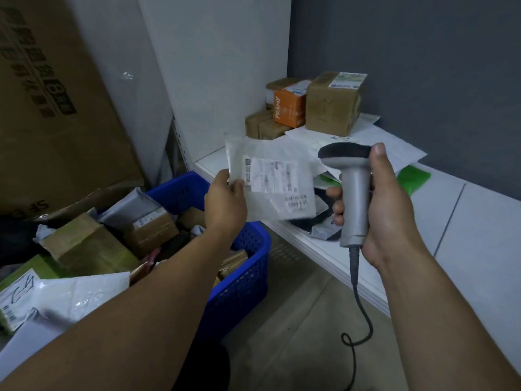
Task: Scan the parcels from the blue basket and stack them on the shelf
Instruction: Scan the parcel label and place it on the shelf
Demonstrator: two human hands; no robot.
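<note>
White shelf (479,221) lies beyond both hands. Left hand (225,204) pinches a white mailer parcel (270,176) by its left edge; right hand (389,210), just beside, grips a grey barcode scanner (355,182) upright. Blue basket (242,277) sits under the left forearm.

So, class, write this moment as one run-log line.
left hand: holds white parcel | right hand: grips scanner | blue basket: holds parcels | shelf: boxed parcels stacked at back

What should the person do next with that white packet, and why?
Probably aim the scanner at the label and scan it: the left hand holds the white packet up with its label showing, and the right hand grips the scanner beside it.
</note>
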